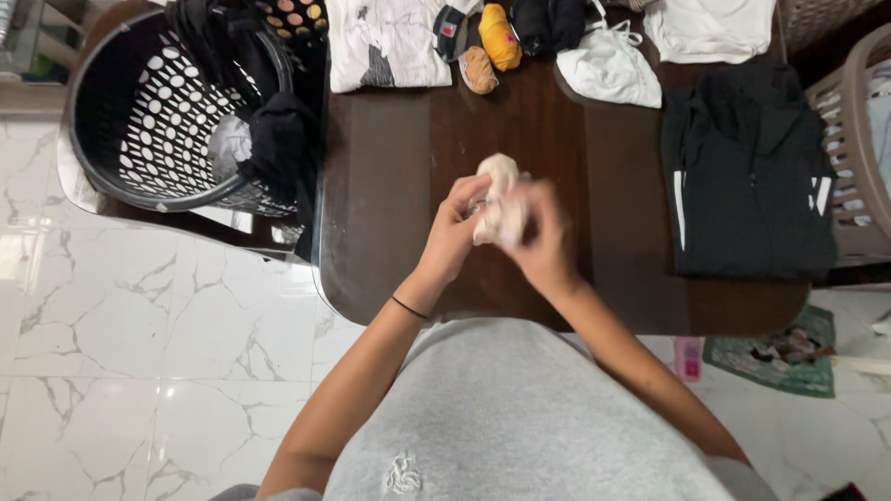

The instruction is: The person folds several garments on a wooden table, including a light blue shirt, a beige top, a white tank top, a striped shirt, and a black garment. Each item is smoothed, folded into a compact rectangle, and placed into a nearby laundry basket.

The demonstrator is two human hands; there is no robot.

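Both my hands hold a small cream-coloured sock bundle [501, 176] over the middle of the dark wooden table [390, 186]. My left hand [452, 232] grips its left side with the fingers curled on the cloth. My right hand [543, 241], slightly blurred, wraps the bundle's right and lower part. A thin black band circles my left wrist.
A black perforated laundry basket [139, 111] with dark clothes draped on its rim stands at the left. Folded black garment [752, 176] lies at the right, white folded clothes [385, 42], rolled yellow [499, 35] and tan socks [479, 70] at the far edge. A beige basket [858, 130] is far right.
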